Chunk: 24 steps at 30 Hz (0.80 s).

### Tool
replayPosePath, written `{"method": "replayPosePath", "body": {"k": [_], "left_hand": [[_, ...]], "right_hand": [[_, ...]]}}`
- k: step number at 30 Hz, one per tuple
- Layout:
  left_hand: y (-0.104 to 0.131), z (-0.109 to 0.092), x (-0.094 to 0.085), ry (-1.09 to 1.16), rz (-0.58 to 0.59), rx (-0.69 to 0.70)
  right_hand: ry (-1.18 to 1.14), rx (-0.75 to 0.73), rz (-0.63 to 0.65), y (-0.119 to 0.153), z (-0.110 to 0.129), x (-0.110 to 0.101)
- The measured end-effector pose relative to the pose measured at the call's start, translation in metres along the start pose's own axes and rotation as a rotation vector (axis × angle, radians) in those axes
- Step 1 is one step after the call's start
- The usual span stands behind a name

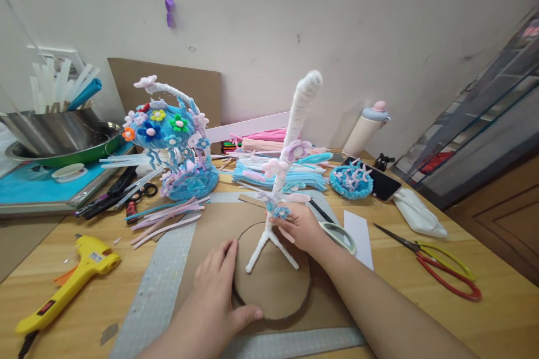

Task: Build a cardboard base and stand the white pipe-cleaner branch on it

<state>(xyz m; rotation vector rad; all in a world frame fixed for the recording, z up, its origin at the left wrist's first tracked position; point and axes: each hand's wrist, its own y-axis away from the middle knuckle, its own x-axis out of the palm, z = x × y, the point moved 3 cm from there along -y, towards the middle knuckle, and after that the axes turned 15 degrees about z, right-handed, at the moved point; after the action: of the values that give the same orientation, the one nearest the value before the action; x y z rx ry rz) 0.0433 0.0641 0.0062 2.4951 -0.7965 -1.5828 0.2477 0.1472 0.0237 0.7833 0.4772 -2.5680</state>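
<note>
My right hand [297, 225] is closed around the lower part of a white wrapped stem [295, 118] with pink, lilac and blue flowers. The stem stands nearly upright, leaning right at the top, and its splayed white legs are over a round cardboard disc [273, 286]. My left hand [219, 286] rests at the disc's left edge, thumb and fingers spread apart along the rim. Under the disc lies a larger cardboard sheet [197, 258], on a grey cutting mat [154, 275].
A yellow glue gun [80, 275] lies left, red-and-yellow scissors [442, 269] right. Behind are a flower-covered blue lamp-like piece [168, 129], blue pipe cleaners [278, 176], a small blue basket [351, 182], a phone [381, 182], a bottle [365, 129] and a tape roll [341, 235].
</note>
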Motion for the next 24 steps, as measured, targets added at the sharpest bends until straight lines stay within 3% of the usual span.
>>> {"method": "replayPosePath", "body": {"k": [9,17,24], "left_hand": [[0.002,0.001,0.001,-0.018,0.001,0.007],[-0.006,-0.005,-0.026,0.010,-0.243,0.254],[-0.024,-0.023,-0.038,-0.156,-0.164,0.201]], "right_hand": [[0.029,0.012,0.015,0.001,-0.006,0.003],[0.030,-0.016,0.009,0.002,-0.007,0.003],[0.042,-0.043,0.003,0.002,-0.006,0.002]]}}
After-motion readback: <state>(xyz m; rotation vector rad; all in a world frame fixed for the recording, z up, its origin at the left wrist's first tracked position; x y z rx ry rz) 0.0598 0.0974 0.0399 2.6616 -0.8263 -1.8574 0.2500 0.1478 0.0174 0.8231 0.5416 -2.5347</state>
